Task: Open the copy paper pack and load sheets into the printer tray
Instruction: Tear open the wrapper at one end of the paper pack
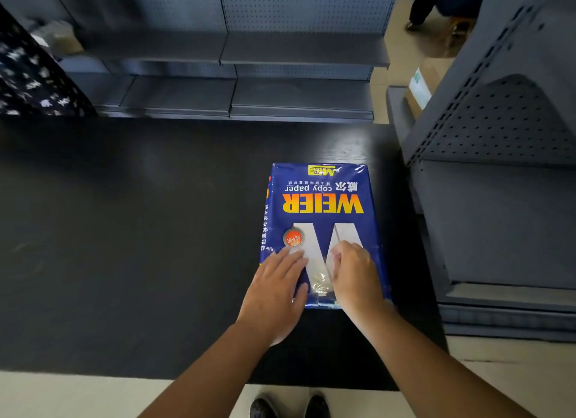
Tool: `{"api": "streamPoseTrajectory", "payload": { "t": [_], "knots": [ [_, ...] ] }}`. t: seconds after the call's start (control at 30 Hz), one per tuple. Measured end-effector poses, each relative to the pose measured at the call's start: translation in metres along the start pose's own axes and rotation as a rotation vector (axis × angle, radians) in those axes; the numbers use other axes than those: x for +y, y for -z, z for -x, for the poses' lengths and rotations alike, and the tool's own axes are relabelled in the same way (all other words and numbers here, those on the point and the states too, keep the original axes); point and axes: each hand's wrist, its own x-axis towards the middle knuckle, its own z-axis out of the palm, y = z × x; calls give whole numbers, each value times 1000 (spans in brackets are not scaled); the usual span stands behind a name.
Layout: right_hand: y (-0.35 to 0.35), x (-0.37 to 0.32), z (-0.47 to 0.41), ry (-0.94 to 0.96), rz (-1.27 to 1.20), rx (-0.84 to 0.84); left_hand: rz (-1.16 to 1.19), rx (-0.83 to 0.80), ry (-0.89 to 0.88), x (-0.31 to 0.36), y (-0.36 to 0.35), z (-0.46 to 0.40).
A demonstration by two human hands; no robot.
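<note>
Shoes (288,406): two dark toes on the pale floor, nearest the camera.
Left grip (276,288): released, palm flat on the pack's near left corner.
Right grip (355,274): fingers curled on the pack's near end; clenched or not, cannot tell.
Pack (321,205): blue, wrapped, flat on the black surface (140,230), right of centre.
Shelves (224,53): grey, far side.
Box (420,87): cardboard, far right; contents hidden.

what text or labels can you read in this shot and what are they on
"WEIER": big yellow letters on the blue paper pack, upside down to the camera.
"copy paper": white, on the pack beside the Chinese characters, which are too small to read.
Large white "W" logo, partly under the hands.
Yellow tag at the pack's far edge: blurred.
Red round sticker: unreadable.
Box label on the right shelf: blurred.
</note>
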Motion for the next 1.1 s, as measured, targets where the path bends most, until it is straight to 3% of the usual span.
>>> {"api": "streamPoseTrajectory", "payload": {
  "t": [0.27, 0.6, 0.77, 0.9, 1.1],
  "knots": [
    [-5, 4, 9, 207, 332, -122, -42, -79, 17, 6, 4, 0],
    [-1, 5, 27, 261, 223, -159, 4, -151, 18, 7, 18, 0],
    [-3, 11, 30, 236, 33, -65, -3, -164, 5, 8, 22, 1],
    [-10, 7, 29, 104, -40, 39, -14, -172, -7, 5, 16, 5],
    [-17, 1, 24, 54, 55, 141, -49, -173, -51, 2, 17, 6]
  ]
}}
